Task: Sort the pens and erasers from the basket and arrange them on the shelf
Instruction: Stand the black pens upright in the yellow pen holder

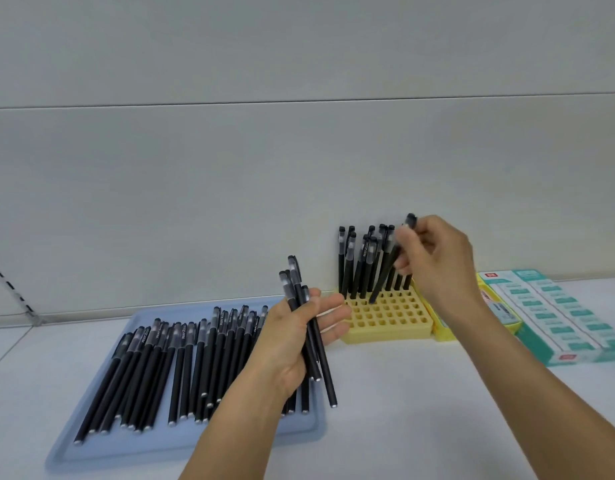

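One black pen (pixel 389 263) stands tilted, its long axis running from a capped top at the upper right down to a tip at the lower left that meets a cell in the second row of the yellow grid holder (pixel 390 317). The right hand (pixel 437 261) pinches this pen near its upper end between thumb and fingertips, fingers curled narrow around it. Behind it, a cluster of standing pens (pixel 359 263) fills the holder's back rows, caps up, nearly upright against the pale back wall (pixel 299 168).

The left hand (pixel 299 337) sits just left of the holder, closed around a small bundle of pens (pixel 307 327) (roughly four, though they overlap) whose axes run from caps at the top to ends pointing down and slightly right, past the wrist.

Further left, a blue tray (pixel 91 448) holds many loose pens (pixel 167 372) lying side by side, caps toward the wall, ends toward the viewer. The holder's front rows are open cells. To its right, touching or just beside it, lie a yellow box (pixel 441 330) and teal-and-white eraser boxes (pixel 562 317). The white shelf surface (pixel 420 410) is bare in front of the holder, between the two forearms.
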`<state>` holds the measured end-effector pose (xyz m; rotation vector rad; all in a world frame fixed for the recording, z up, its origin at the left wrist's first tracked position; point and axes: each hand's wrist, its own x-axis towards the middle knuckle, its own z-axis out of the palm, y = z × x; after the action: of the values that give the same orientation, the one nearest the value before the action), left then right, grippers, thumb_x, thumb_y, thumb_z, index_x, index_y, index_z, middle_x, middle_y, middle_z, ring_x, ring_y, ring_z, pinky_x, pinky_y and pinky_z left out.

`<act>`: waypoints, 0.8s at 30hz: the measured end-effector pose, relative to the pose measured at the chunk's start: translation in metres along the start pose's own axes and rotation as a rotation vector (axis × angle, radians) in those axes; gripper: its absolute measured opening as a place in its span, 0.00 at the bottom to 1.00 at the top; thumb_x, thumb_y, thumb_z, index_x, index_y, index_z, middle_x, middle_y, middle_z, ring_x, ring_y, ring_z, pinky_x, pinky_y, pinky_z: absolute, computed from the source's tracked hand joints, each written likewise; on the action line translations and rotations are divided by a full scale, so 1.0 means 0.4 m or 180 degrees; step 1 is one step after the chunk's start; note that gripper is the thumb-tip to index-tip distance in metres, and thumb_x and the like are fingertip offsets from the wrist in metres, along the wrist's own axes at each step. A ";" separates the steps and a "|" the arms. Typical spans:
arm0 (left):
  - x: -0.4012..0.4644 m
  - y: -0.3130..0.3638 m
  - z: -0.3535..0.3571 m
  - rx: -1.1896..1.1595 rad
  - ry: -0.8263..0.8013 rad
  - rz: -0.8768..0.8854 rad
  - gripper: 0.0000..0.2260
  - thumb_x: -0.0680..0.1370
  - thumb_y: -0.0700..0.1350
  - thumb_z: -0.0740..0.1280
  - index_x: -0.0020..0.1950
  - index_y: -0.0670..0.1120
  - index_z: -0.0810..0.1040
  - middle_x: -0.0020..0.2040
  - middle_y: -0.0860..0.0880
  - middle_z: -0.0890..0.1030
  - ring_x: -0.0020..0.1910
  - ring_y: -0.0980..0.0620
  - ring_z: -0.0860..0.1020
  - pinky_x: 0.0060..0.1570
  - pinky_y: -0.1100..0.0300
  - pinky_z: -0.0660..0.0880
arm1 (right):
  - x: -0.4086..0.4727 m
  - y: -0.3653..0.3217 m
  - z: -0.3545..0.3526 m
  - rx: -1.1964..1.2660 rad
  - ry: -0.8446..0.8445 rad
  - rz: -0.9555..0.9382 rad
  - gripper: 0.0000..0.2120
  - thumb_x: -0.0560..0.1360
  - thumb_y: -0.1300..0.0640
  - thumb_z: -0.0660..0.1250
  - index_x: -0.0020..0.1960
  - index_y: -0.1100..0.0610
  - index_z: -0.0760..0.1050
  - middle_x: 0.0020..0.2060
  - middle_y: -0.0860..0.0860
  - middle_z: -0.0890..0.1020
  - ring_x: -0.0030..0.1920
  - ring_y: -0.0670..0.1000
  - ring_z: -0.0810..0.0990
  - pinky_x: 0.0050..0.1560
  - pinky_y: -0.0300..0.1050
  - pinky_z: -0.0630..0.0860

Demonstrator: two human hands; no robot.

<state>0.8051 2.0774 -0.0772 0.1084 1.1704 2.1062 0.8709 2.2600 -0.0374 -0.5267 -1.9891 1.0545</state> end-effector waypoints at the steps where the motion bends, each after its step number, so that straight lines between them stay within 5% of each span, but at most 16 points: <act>1: -0.001 0.002 -0.002 -0.0054 0.0029 -0.0002 0.10 0.81 0.38 0.62 0.60 0.36 0.72 0.50 0.36 0.84 0.49 0.39 0.84 0.45 0.48 0.82 | 0.007 0.008 -0.007 -0.0106 0.0064 -0.0095 0.06 0.78 0.52 0.65 0.45 0.53 0.75 0.33 0.49 0.81 0.32 0.45 0.82 0.40 0.52 0.82; 18: -0.006 -0.002 0.001 -0.0232 0.0121 0.0018 0.06 0.82 0.37 0.60 0.56 0.37 0.74 0.48 0.36 0.84 0.48 0.40 0.84 0.42 0.50 0.83 | 0.030 0.053 0.029 -0.0530 -0.0343 -0.0340 0.10 0.79 0.54 0.64 0.42 0.58 0.72 0.32 0.51 0.79 0.34 0.48 0.82 0.42 0.56 0.81; 24: -0.006 -0.004 0.003 -0.0206 0.0058 0.0067 0.07 0.82 0.38 0.61 0.57 0.37 0.73 0.50 0.37 0.84 0.50 0.42 0.84 0.44 0.50 0.83 | 0.014 0.050 0.033 -0.1137 -0.0510 0.0009 0.07 0.79 0.50 0.64 0.46 0.54 0.73 0.40 0.49 0.80 0.39 0.49 0.80 0.42 0.52 0.79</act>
<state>0.8082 2.0775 -0.0771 0.0723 1.1150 2.1655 0.8568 2.2686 -0.0556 -0.6490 -2.3370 0.7635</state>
